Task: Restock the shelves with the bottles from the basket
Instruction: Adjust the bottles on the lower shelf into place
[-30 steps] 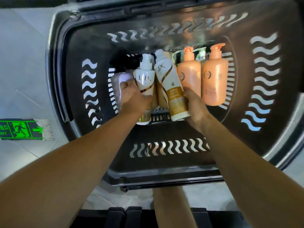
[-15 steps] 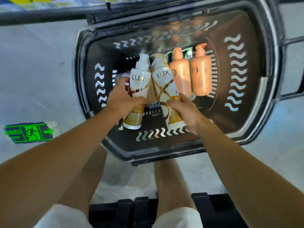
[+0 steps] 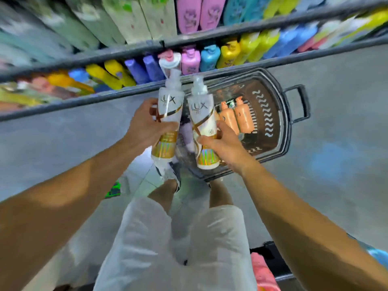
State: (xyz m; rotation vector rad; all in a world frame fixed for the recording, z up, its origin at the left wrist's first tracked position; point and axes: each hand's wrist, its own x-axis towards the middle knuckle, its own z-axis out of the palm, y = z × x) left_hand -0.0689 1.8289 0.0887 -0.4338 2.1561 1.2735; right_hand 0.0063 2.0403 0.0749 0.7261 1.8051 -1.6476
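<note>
Each hand was clamped on one white bottle: the left hand point(image 3: 150, 123) on the left bottle point(image 3: 168, 122), the right hand point(image 3: 223, 143) on the right bottle point(image 3: 203, 127), both held above the basket point(image 3: 281, 131), short of the shelves point(image 3: 126, 92). Two orange bottles point(image 3: 237, 118) lay in the basket, so restocking looked barely begun.

Shop aisle: long metal shelves point(image 3: 210, 32) packed with rows of colourful bottles point(image 3: 210, 57), dark shopping basket point(image 3: 287, 131) on grey floor point(image 3: 336, 101).
</note>
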